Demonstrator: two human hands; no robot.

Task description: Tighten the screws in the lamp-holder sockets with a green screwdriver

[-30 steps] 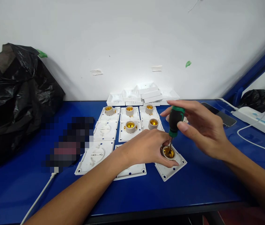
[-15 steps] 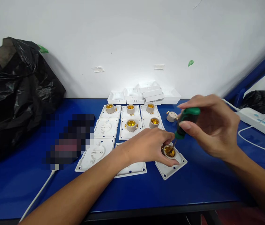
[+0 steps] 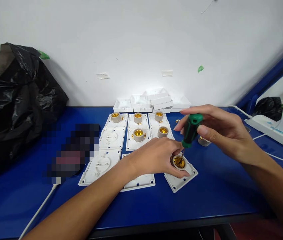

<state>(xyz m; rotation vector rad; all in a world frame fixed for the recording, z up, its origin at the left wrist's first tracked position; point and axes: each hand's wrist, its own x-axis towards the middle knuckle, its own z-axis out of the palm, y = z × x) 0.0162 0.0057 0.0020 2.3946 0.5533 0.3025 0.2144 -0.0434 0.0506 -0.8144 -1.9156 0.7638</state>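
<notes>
My left hand (image 3: 156, 156) wraps around a beige lamp socket (image 3: 179, 162) with a brass inside, seated on a white square base plate (image 3: 181, 178) on the blue table (image 3: 206, 200). My right hand (image 3: 221, 131) pinches a green and black screwdriver (image 3: 190, 130) between thumb and fingers. The screwdriver stands nearly upright, and its tip reaches down into the socket's brass cup.
Behind my hands lie rows of white plates (image 3: 111, 138), several with sockets (image 3: 138, 135) fitted, and a stack of white boxes (image 3: 156, 98) by the wall. A black plastic bag (image 3: 13, 106) fills the left. A white power strip (image 3: 278, 128) and cables lie at the right.
The screwdriver, tilted to the right half a second ago, has swung back to nearly upright over the socket. My left hand has stayed on the socket.
</notes>
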